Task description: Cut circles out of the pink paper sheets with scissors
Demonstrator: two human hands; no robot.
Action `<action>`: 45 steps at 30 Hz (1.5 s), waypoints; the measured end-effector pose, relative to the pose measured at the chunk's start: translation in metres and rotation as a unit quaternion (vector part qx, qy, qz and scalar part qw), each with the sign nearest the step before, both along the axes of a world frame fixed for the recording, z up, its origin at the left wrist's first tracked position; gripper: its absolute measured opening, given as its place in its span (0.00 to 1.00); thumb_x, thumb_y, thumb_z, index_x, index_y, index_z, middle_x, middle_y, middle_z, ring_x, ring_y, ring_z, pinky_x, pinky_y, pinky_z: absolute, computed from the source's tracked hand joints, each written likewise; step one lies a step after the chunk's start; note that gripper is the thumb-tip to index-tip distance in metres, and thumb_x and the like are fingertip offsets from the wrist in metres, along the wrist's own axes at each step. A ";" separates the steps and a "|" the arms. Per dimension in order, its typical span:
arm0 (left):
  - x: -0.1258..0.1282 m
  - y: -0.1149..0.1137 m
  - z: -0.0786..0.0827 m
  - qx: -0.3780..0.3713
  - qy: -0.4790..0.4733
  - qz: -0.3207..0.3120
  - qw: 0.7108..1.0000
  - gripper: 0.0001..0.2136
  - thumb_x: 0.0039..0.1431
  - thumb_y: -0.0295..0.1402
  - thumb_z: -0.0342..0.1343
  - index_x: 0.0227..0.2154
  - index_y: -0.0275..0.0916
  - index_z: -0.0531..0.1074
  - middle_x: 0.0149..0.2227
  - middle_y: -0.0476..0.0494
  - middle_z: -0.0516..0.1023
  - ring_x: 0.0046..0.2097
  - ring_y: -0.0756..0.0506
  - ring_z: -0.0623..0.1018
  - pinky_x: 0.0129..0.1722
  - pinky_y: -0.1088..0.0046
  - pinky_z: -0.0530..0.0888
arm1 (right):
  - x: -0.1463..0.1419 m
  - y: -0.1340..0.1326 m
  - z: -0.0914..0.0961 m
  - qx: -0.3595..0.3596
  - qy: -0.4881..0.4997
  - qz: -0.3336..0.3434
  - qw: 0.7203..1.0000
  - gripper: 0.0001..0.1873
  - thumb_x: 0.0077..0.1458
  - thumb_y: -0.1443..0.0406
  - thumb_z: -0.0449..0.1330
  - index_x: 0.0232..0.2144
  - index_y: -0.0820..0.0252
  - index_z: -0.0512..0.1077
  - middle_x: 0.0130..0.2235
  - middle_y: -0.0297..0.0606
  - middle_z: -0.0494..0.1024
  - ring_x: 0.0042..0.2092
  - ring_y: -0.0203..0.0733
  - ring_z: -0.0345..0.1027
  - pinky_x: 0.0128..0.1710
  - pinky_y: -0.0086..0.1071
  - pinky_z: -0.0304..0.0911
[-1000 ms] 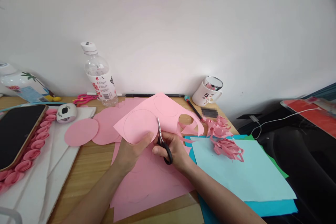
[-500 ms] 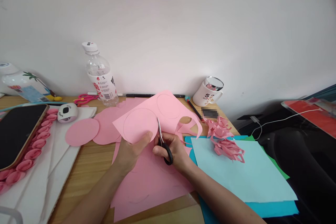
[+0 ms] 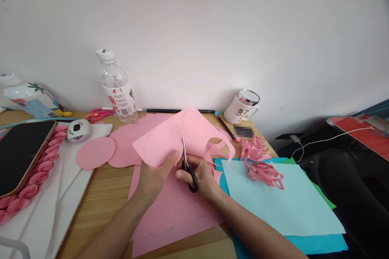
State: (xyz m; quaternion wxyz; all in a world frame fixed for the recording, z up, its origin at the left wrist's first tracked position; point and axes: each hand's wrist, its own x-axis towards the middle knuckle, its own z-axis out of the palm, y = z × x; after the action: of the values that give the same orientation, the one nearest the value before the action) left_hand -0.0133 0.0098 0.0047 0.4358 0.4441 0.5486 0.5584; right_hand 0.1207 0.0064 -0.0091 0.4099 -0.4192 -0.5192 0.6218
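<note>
My left hand (image 3: pixel 156 180) pinches the lower edge of a pink paper sheet (image 3: pixel 194 139), thumb on top; its other fingers are hidden beneath. Circles are drawn on this sheet, and its right end has a cut-out hole with a curling strip. Black-handled scissors (image 3: pixel 191 177) are in my right hand (image 3: pixel 200 174), with the thumb at the handle. Their blades point away from me and lie at the edge of the drawn circle nearest my left thumb. More pink sheets (image 3: pixel 179 218) lie under both hands. Cut pink circles (image 3: pixel 95 153) rest to the left.
Crumpled pink scraps (image 3: pixel 264 172) lie on pale blue sheets (image 3: pixel 282 206) at right. A mug (image 3: pixel 240 107) and a plastic bottle (image 3: pixel 118 89) stand by the wall. At left are a phone (image 3: pixel 24 158), pink paper rolls (image 3: pixel 39 178) and pink scissors (image 3: pixel 100 114).
Both hands stay at the sheet, with only a slight shift of the scissors and right hand. The whole view has moved a little. The grip of each hand is the same.
</note>
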 end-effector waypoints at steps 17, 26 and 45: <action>-0.004 -0.001 0.011 -0.020 0.018 -0.054 0.998 0.19 0.41 0.41 0.65 0.38 0.39 0.74 0.35 0.41 0.79 0.44 0.37 0.77 0.46 0.59 0.74 | 0.004 0.002 0.007 0.025 0.016 0.029 0.999 0.24 0.38 0.48 0.68 0.29 0.60 0.72 0.23 0.31 0.62 0.27 0.35 0.51 0.26 0.29 0.49; -0.005 0.000 0.007 -0.015 0.007 -0.063 0.998 0.23 0.42 0.41 0.65 0.42 0.37 0.73 0.39 0.39 0.79 0.46 0.37 0.76 0.48 0.58 0.72 | 0.005 0.002 0.003 0.040 0.009 0.018 0.999 0.22 0.38 0.49 0.68 0.27 0.59 0.71 0.24 0.32 0.62 0.28 0.35 0.50 0.28 0.29 0.54; -0.007 0.003 0.003 -0.008 -0.019 -0.055 0.998 0.19 0.41 0.36 0.65 0.40 0.40 0.73 0.31 0.48 0.75 0.34 0.45 0.74 0.34 0.69 0.73 | 0.006 0.002 0.007 0.014 0.024 0.006 1.000 0.21 0.38 0.55 0.70 0.20 0.60 0.64 0.18 0.27 0.60 0.21 0.30 0.48 0.20 0.26 0.46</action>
State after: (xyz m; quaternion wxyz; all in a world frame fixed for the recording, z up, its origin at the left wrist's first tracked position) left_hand -0.0200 0.0130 0.0079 0.4794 0.4595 0.5194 0.5378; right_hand 0.1263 0.0082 -0.0023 0.4244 -0.3954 -0.5199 0.6271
